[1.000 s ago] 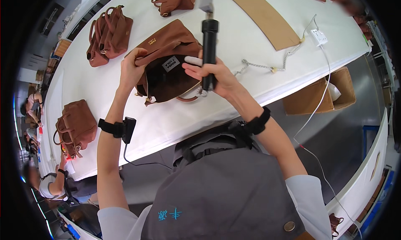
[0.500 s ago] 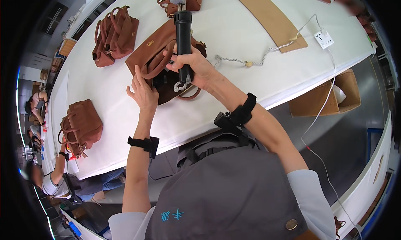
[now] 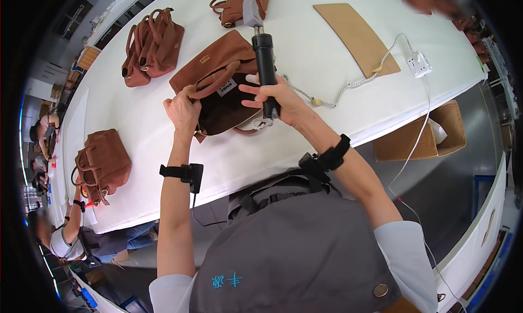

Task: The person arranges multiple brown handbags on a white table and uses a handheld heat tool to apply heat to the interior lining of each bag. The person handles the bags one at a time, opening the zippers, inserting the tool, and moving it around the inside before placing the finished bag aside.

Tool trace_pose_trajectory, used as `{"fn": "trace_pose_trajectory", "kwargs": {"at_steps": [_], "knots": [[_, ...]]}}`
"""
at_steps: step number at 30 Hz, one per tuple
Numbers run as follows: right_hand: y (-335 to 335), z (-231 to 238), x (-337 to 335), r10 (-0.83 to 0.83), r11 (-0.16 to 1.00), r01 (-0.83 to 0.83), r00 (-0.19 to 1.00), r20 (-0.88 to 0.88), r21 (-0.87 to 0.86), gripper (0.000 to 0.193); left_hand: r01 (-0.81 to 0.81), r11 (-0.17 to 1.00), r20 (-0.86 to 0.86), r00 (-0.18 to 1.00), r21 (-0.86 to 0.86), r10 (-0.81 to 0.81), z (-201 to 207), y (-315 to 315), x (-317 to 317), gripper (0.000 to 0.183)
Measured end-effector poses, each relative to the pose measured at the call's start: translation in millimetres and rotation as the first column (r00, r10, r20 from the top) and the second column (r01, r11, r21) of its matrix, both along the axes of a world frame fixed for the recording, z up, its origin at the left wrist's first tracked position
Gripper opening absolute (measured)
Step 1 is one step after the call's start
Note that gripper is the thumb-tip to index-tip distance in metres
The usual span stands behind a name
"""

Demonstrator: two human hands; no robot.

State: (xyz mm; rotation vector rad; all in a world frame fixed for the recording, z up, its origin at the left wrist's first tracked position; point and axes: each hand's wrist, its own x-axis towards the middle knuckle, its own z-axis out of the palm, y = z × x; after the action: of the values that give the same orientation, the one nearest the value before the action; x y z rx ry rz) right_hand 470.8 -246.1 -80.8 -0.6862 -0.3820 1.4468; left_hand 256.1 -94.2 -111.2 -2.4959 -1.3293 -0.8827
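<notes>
A brown leather handbag lies on the table with its mouth toward me, showing a dark lining and a pale label inside. My left hand is closed on the left edge of its opening, beside a handle. My right hand grips a corded hand iron by its black handle, with some fingers extended toward the bag. The flat grey metal head points up and away, clear of the leather. A braided cord leaves the handle's lower end beside the bag.
More brown handbags stand at the left, far and near left. The braided cord runs past a tan board to a white power socket. A cardboard box sits below the table edge. Another person works at left.
My right hand has moved right with the iron, away from the bag's handle. My left fingers have closed on the bag's edge, and the inner label now shows.
</notes>
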Motion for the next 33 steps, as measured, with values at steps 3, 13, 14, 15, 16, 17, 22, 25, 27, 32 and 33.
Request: {"fn": "trace_pose_trajectory", "kwargs": {"at_steps": [3,13,14,15,16,17,22,25,27,32,33], "knots": [[-40.5,-9.0,29.1,-0.052,0.993,0.079,0.962,0.269,-0.092,0.049,-0.012,0.999,-0.106,0.994,-0.041,0.008,16.8,-2.7,5.3,0.016],[-182.8,-19.6,63.9,0.111,0.875,0.289,0.661,0.742,-0.388,0.032,0.018,0.967,0.040,0.999,-0.256,-0.008,42.3,-2.9,35.2,0.011],[-187.5,-15.8,63.3,0.130,0.865,0.300,0.642,0.756,-0.403,0.033,-0.002,0.958,-0.001,1.000,-0.286,0.002,45.9,-5.7,40.2,0.011],[-189.5,-8.2,60.4,0.179,0.857,0.306,0.576,0.797,-0.414,0.035,-0.001,0.961,-0.020,1.000,-0.278,-0.005,44.4,-7.4,42.4,0.011],[-187.7,-4.8,57.2,0.185,0.882,0.299,0.492,0.851,-0.365,0.035,-0.002,0.963,-0.025,1.000,-0.270,-0.005,41.7,-8.7,42.6,0.011],[-185.3,-1.6,54.3,0.182,0.903,0.293,0.404,0.896,-0.316,0.036,0.004,0.965,-0.030,0.999,-0.263,-0.013,39.2,-10.2,45.6,0.011],[-151.7,1.6,36.2,0.214,0.935,0.245,0.186,0.959,-0.256,0.044,0.048,0.968,0.028,0.999,-0.246,-0.042,31.0,-17.2,48.1,0.010],[-122.3,-10.8,34.2,0.102,0.966,0.231,0.085,0.991,-0.119,0.044,0.067,0.972,0.033,0.998,-0.225,-0.061,29.5,-18.6,49.0,0.011],[-104.4,-17.8,37.5,0.123,0.966,0.230,0.005,0.992,-0.120,0.043,0.052,0.969,0.018,0.999,-0.240,-0.049,27.0,-19.1,50.0,0.012],[-80.2,-18.3,38.1,0.200,0.960,0.230,-0.162,0.966,-0.160,0.035,0.064,0.978,0.012,0.998,-0.200,-0.063,23.0,-22.6,45.1,0.009],[-79.8,-19.9,35.8,0.197,0.959,0.240,-0.188,0.962,-0.149,0.034,0.067,0.980,0.008,0.998,-0.189,-0.067,22.0,-23.0,44.8,0.008]]}}
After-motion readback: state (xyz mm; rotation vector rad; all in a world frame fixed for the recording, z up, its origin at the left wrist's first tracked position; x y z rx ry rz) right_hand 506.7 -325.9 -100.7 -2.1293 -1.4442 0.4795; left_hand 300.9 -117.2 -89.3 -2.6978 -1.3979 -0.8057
